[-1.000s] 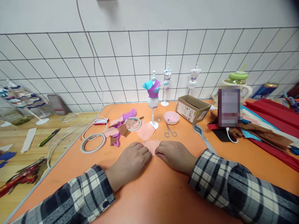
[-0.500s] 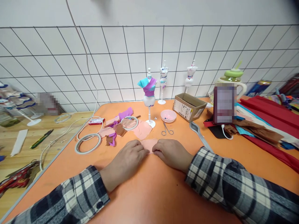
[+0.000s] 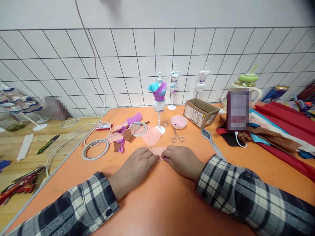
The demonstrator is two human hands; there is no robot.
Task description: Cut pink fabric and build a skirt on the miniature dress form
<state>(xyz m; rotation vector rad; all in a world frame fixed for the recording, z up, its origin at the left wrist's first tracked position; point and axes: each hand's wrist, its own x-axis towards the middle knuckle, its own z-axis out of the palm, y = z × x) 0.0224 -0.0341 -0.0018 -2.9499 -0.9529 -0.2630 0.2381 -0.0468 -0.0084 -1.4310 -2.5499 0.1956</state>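
A small piece of pink crepe paper [image 3: 158,151] lies flat on the orange tabletop between my hands. My left hand [image 3: 140,164] has its thumb and curled fingers on the paper's left side. At the right side, my right hand [image 3: 180,160] pinches the near edge, its thumb close to the left thumb. Just beyond stands a mini dress form [image 3: 159,95] wrapped in turquoise and purple strips. Small scissors [image 3: 177,136] rest open-handled beyond my right hand, below a pink bowl [image 3: 178,122] holding tiny bits. A larger pink piece [image 3: 152,136] lies near the stand's base.
To the left are two tape rolls [image 3: 95,149], paper scraps [image 3: 120,133] and a white cable [image 3: 95,65]. A cardboard box [image 3: 201,112], grey tape measure-like strip [image 3: 213,144], propped phone [image 3: 237,109] and folded crepe paper [image 3: 283,114] stand or lie right. More dress forms are at the wall.
The whole view has shifted slightly, so things sit a little further right. Both hands stay at the pink paper, the thumbs slightly closer together.
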